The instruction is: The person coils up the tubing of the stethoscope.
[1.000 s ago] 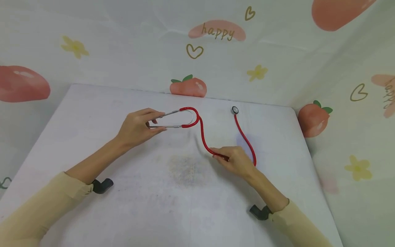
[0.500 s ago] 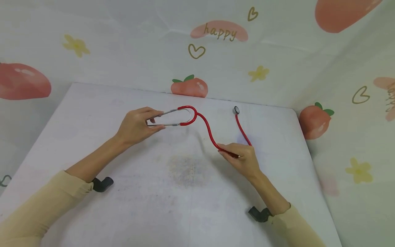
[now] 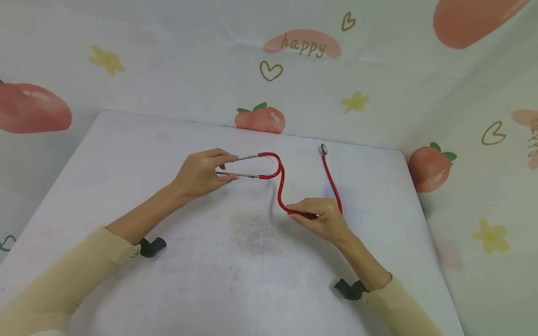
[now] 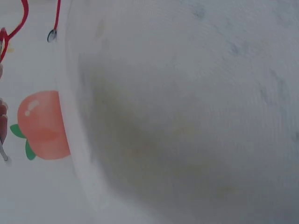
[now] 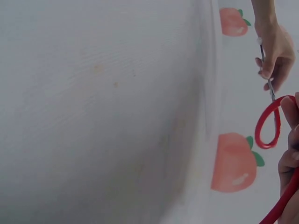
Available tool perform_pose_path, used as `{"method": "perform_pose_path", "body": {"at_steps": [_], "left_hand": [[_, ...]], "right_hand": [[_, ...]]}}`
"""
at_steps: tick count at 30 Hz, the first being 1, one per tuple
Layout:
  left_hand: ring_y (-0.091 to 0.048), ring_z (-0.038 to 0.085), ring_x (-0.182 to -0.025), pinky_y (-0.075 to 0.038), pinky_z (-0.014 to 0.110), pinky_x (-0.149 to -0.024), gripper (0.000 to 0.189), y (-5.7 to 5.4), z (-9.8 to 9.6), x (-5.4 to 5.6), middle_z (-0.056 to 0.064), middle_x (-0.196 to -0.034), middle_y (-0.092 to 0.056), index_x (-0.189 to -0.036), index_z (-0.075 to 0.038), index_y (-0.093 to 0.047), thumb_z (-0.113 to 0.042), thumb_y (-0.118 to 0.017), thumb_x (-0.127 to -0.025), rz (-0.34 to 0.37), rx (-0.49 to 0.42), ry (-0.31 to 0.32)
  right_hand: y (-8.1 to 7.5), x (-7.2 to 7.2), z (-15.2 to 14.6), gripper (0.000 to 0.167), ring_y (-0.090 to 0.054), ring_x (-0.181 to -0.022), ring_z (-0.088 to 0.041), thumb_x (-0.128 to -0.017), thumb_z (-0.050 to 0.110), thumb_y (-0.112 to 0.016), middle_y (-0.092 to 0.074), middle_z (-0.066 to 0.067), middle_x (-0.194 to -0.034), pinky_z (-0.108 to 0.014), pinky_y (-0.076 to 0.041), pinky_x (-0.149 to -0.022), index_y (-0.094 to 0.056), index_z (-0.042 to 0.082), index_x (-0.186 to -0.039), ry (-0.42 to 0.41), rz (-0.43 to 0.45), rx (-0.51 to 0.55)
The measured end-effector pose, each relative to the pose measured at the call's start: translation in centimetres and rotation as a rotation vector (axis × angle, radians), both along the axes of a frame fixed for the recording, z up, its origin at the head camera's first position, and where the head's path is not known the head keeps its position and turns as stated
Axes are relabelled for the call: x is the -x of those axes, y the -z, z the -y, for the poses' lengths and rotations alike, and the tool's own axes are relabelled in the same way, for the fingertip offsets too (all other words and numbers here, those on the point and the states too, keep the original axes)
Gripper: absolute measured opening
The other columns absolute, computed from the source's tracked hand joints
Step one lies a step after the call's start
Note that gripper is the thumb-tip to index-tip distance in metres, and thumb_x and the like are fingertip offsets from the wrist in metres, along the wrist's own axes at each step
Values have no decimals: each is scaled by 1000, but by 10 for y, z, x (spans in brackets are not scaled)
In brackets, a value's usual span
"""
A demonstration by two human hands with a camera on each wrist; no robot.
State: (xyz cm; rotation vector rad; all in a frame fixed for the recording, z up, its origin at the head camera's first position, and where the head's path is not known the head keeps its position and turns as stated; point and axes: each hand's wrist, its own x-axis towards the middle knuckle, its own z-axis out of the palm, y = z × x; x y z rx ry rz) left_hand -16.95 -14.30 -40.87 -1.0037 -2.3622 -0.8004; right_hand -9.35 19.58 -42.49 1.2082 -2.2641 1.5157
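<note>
A stethoscope with red tubing (image 3: 280,189) stretches between both hands over the white table. My left hand (image 3: 199,173) grips its two metal ear tubes, fingers and thumb on either side; the ear tips are hidden in the head view. My right hand (image 3: 323,218) pinches the red tube partway along, with the tube passing through the palm. From behind that hand the tube runs up to the round chest piece (image 3: 323,149), near the table's far edge. In the right wrist view the red loop (image 5: 268,123) of the yoke shows beside the fingers.
The white table (image 3: 201,284) has a stained patch near its middle. A cloth backdrop (image 3: 185,56) printed with peaches, flowers and hearts rises behind it and along the right side. Black wrist camera mounts (image 3: 350,289) stick out from the sleeves.
My left hand has moved right, bringing the ear tubes with it. My right hand went right, then came back left, so the tube between the hands now bends more steeply.
</note>
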Motion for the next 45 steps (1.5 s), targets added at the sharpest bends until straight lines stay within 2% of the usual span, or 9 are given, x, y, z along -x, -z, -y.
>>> {"method": "perform_pose_path", "body": {"at_steps": [8, 11, 15, 22, 25, 30, 35, 39, 45], "left_hand": [[-66, 13, -70, -53, 29, -59, 44, 6, -14, -2, 2, -97, -73, -109, -7, -76, -22, -92, -70, -7, 26, 67], [-66, 12, -70, -54, 28, -61, 45, 7, -19, -3, 2, -97, -72, -109, -7, -75, -24, -91, -71, -9, 40, 91], [-67, 12, -70, -55, 28, -61, 45, 9, -24, -4, 2, -97, -72, -110, -8, -76, -26, -91, -71, -12, 76, 116], [-68, 13, -77, -56, 27, -64, 44, 15, -28, -8, 1, -98, -72, -108, -9, -77, -29, -91, -71, -24, 123, 182], [-68, 12, -75, -56, 26, -64, 44, 17, -28, -10, 0, -98, -72, -107, -10, -77, -28, -92, -70, -17, 109, 215], [-67, 11, -71, -56, 24, -66, 43, 19, -28, -11, -1, -99, -72, -109, -9, -76, -22, -91, -71, 21, 49, 298], [-65, 14, -73, -55, 23, -65, 44, 19, -31, -12, -1, -101, -70, -111, -5, -74, -15, -91, -71, 86, -15, 381], [-63, 13, -73, -55, 22, -64, 44, 18, -33, -14, 0, -101, -70, -111, -5, -74, -14, -91, -72, 117, -46, 412], [-65, 13, -75, -57, 24, -66, 43, 18, -40, -18, 4, -100, -72, -111, -4, -75, -14, -90, -72, 132, -79, 455]], "right_hand": [[-3, 2, 11, 32, -60, -66, -10, -72, -14, -80, -75, -6, -88, -17, -48, -54, -77, -2, -101, -52, 14, -6], [-6, 4, 15, 38, -57, -65, -9, -69, -18, -79, -75, -6, -90, -17, -46, -53, -77, -1, -103, -60, 9, -35], [-11, 8, 20, 37, -56, -64, -7, -71, -15, -80, -76, -5, -94, -18, -47, -53, -77, 1, -104, -65, 38, -87], [-18, 16, 25, 32, -65, -70, -9, -74, -11, -80, -76, -6, -92, -19, -49, -55, -77, 0, -104, -67, 83, -86], [-21, 20, 26, 27, -67, -70, -11, -75, -10, -81, -76, -8, -89, -19, -52, -58, -77, -2, -100, -60, 89, -65], [-24, 28, 27, 22, -62, -63, -10, -75, -9, -82, -75, -7, -83, -19, -51, -55, -78, 0, -94, -46, 62, -48], [-28, 36, 29, 21, -56, -60, -11, -74, -9, -82, -74, -7, -81, -20, -45, -51, -78, 0, -91, -70, 54, -32], [-31, 43, 32, 20, -50, -59, -12, -73, -11, -82, -74, -7, -79, -22, -40, -50, -77, -2, -91, -99, 51, -16], [-32, 50, 38, 21, -48, -61, -14, -74, -11, -80, -72, -4, -79, -25, -39, -52, -77, -1, -92, -137, 130, 4]]}}
